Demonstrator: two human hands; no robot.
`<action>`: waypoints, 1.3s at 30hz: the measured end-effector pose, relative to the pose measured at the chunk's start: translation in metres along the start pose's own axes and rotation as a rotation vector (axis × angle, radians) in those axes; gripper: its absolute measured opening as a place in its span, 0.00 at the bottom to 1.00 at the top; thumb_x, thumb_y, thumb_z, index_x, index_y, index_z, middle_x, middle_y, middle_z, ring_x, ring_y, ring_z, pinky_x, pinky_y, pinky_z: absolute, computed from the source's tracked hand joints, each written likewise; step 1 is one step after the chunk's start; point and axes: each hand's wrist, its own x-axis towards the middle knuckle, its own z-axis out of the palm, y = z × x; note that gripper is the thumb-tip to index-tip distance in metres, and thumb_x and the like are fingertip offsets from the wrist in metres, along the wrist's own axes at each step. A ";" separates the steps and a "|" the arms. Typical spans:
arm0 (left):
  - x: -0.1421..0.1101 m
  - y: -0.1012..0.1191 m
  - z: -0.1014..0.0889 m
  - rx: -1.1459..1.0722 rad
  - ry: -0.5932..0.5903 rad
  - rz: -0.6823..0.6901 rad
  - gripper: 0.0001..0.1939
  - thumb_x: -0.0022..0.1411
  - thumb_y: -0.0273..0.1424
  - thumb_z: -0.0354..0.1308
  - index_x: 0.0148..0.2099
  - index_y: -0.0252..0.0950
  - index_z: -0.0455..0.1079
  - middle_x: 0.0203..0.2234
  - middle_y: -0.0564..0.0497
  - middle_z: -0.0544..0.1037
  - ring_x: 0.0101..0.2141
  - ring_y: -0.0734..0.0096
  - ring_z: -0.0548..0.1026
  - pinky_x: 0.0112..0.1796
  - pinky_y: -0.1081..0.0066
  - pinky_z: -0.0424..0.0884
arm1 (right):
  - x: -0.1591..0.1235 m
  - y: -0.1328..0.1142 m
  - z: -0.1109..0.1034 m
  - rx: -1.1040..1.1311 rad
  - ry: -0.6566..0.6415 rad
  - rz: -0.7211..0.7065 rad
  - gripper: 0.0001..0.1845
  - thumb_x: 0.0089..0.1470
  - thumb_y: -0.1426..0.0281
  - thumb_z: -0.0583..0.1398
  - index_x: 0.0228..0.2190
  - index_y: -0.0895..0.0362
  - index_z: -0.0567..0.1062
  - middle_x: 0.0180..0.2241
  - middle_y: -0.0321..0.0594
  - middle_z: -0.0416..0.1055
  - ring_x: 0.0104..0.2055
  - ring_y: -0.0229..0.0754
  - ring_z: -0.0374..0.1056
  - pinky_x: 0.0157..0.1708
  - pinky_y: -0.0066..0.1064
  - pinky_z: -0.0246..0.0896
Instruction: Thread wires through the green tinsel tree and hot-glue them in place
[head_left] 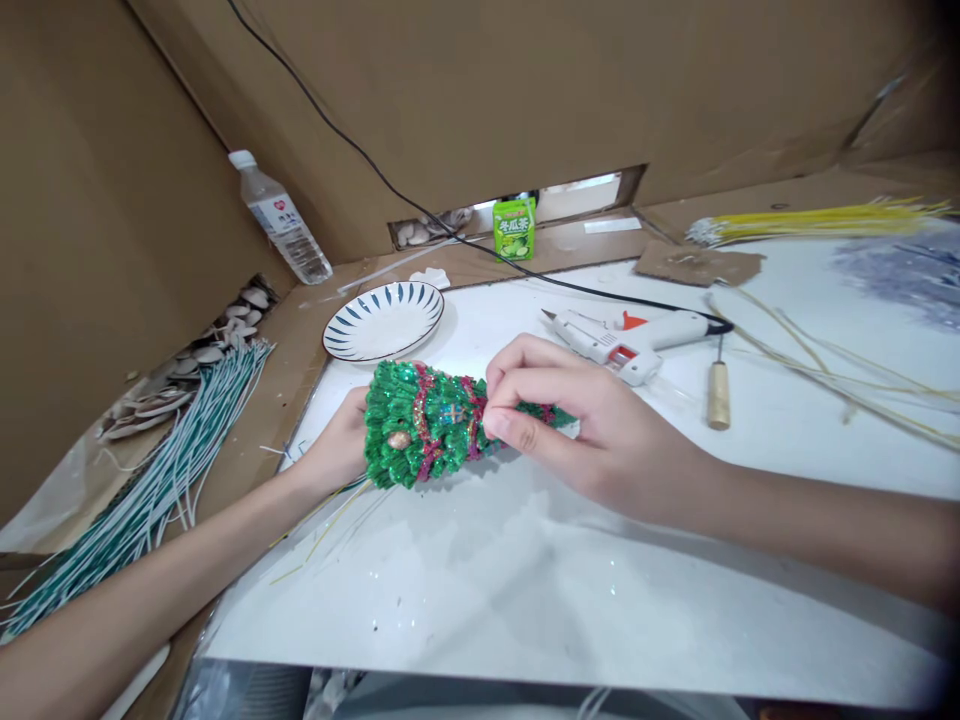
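One left hand (pixel 350 435) grips the green tree (pixel 424 430), right hand (pixel 574 415) pinched against it, behind tabletop's front edge (pixel 450 667).

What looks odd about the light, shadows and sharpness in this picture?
In the head view, soft shadows lie on the white tabletop below the right hand; the Christmas tree ornament glitters; the right edge darkens at its corners; the yellow bundle looks soft towards that edge; the cardboard wall leans, probably wide-angle distortion.

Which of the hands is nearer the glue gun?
Right. The right hand is just in front of the glue gun; the left hand is farther left, at the wide end of the green tree.
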 end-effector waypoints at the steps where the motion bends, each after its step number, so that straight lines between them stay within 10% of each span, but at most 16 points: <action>1: 0.000 0.000 0.000 -0.031 -0.040 0.002 0.15 0.43 0.39 0.67 0.32 0.35 0.73 0.30 0.53 0.78 0.30 0.68 0.70 0.34 0.69 0.69 | 0.000 0.000 0.000 -0.011 0.008 0.007 0.09 0.55 0.72 0.55 0.25 0.59 0.71 0.35 0.38 0.64 0.37 0.33 0.61 0.39 0.26 0.58; 17: -0.005 0.009 0.002 0.016 -0.027 0.065 0.27 0.47 0.42 0.64 0.49 0.38 0.68 0.40 0.51 0.76 0.38 0.62 0.71 0.41 0.65 0.68 | -0.002 0.003 0.003 -0.058 -0.064 -0.018 0.09 0.57 0.74 0.53 0.26 0.59 0.71 0.35 0.39 0.63 0.36 0.31 0.61 0.36 0.24 0.58; 39: -0.005 -0.002 -0.002 0.100 -0.026 0.124 0.08 0.48 0.36 0.64 0.28 0.37 0.75 0.32 0.49 0.77 0.39 0.63 0.71 0.45 0.66 0.67 | -0.005 0.004 0.005 -0.214 -0.081 -0.107 0.13 0.59 0.74 0.50 0.29 0.61 0.73 0.33 0.41 0.67 0.35 0.34 0.62 0.36 0.28 0.58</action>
